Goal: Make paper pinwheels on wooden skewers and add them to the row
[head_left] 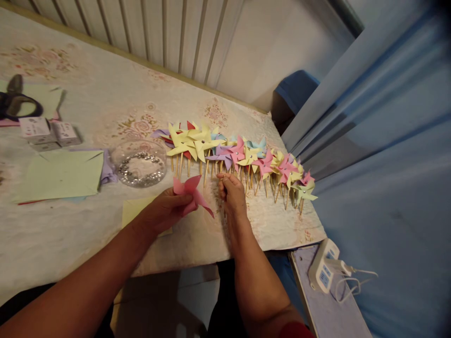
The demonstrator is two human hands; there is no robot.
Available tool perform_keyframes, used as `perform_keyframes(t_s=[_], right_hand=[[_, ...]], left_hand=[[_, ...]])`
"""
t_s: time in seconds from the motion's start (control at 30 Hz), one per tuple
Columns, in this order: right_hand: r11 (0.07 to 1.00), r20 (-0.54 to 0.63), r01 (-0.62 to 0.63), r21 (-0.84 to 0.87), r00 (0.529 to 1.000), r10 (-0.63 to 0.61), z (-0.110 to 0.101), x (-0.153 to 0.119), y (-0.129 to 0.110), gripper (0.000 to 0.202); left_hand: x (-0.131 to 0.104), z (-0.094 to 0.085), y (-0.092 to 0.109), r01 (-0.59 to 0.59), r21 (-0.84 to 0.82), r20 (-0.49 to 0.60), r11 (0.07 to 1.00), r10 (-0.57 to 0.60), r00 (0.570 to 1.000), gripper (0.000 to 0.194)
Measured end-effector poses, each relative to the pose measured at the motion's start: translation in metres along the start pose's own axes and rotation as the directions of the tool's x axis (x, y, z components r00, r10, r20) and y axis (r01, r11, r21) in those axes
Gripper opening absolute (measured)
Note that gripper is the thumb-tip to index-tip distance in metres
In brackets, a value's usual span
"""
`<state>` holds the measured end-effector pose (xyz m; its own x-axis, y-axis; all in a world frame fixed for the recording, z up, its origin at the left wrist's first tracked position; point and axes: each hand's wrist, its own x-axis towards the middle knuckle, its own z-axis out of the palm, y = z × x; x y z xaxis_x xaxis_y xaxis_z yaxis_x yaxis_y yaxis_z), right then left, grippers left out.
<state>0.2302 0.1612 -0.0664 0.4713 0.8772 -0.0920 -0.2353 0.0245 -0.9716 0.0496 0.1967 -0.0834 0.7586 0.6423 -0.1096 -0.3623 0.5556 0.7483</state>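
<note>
My left hand (165, 209) pinches a pink paper pinwheel head (188, 190), its blades curled inward, above the table. No stick shows on it. To its right, my right hand (232, 192) is closed, thumb against fingers; whatever it may hold is too small or hidden to make out. Just beyond both hands lies a long row of finished pinwheels (250, 155) in yellow, pink, purple, blue and green on thin wooden sticks. A clear round dish (141, 164) of small shiny metal pins sits left of them. Partly under my left arm is a yellow paper sheet (136, 209).
Stacked coloured paper squares (63, 176) lie at left, with small white boxes (49, 131) behind them. Black-handled scissors (17, 103) rest on more paper at far left. A white power strip (324, 265) with a plugged cable stands by the blue curtain (387, 188) at right.
</note>
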Motion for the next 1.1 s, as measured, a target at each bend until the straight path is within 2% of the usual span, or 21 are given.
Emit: perform_keyframes(t_s=[0.3, 0.63, 0.87, 1.1], right_hand=[[1.0, -0.016, 0.003, -0.013, 1.0, -0.004, 0.002, 0.0, 0.002, 0.032], [0.999, -0.018, 0.013, -0.053, 1.0, -0.014, 0.001, -0.001, 0.006, 0.016], [0.994, 0.049, 0.028, -0.102, 0.999, -0.024, 0.004, -0.003, 0.011, 0.032], [0.994, -0.006, -0.093, 0.065, 0.996, 0.093, 0.02, -0.023, 0.003, 0.013]], left_hand=[[0.001, -0.001, 0.0, -0.013, -0.018, 0.007, 1.0, 0.013, 1.0, 0.023], [0.001, 0.001, 0.001, 0.01, 0.022, 0.007, 1.0, -0.011, 1.0, 0.027], [0.002, 0.003, 0.001, -0.021, 0.036, -0.002, 0.999, 0.022, 1.0, 0.028], [0.002, 0.003, 0.002, -0.083, -0.035, -0.01, 0.996, 0.082, 0.997, 0.028]])
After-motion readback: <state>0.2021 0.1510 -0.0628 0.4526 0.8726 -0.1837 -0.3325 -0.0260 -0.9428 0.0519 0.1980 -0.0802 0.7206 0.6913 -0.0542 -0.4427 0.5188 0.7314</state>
